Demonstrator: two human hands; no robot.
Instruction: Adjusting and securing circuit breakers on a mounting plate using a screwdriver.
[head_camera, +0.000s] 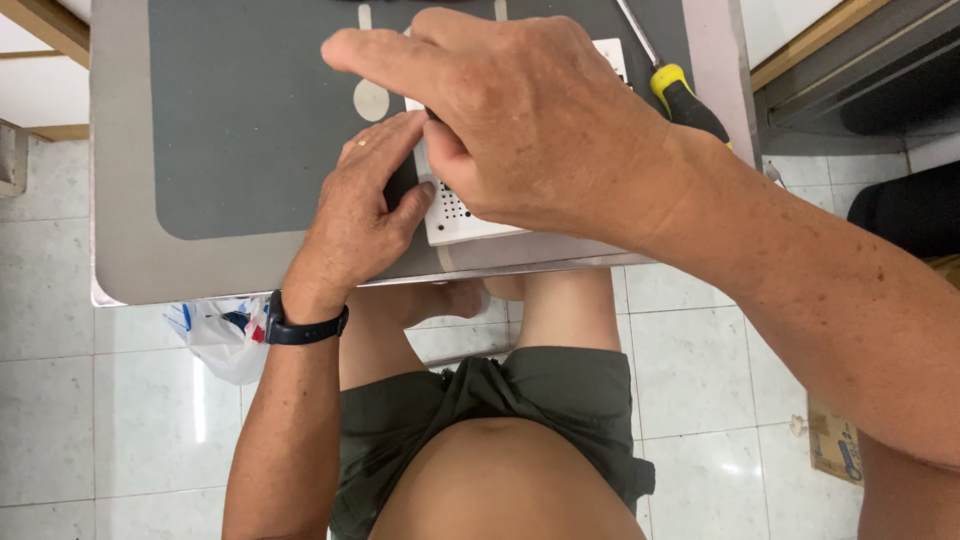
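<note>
white perforated box (452, 215) lies at near table (130, 270) edge, under both my hands, long axis running away from me. left hand (362, 205) braces its left side, fingers together. right hand (520, 125) on top, pinching something hidden; cannot tell what.

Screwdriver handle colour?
Yellow and black screwdriver handle, clearest in the head view.

The scene is lit brightly and evenly from above. Small glare spots are seen on the floor tiles (200, 410) at seven o'clock. Everything is shown sharp, with soft shadows.
</note>
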